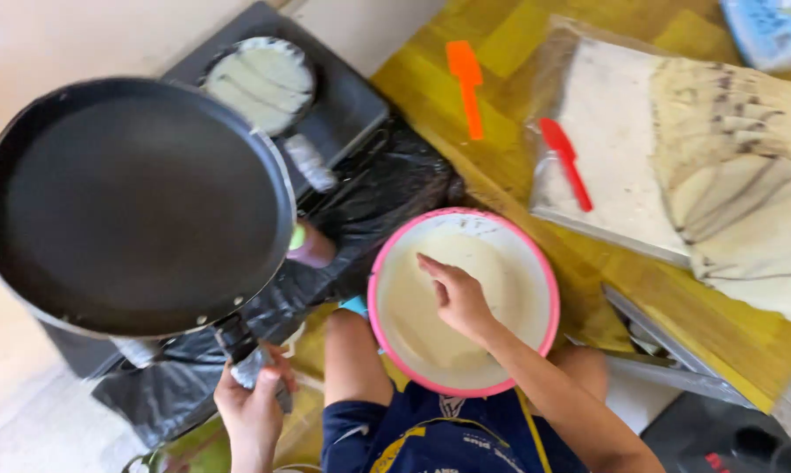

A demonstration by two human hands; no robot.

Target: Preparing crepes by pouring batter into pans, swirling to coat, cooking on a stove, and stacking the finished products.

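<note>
Hands (254, 405) on pan handle (238, 346), batter (430, 307).

Only packaging I can spot: a clear plastic bag (588, 131) lying flat on the yellow table, upper right, and a pale blue printed packet (774, 31) in the far corner (mostly cut off).

orange spatula (466, 83) | red spatula (565, 160) on floured tray (607, 131) | stacked flatbreads (741, 175) | yellow table (492, 166)
</note>
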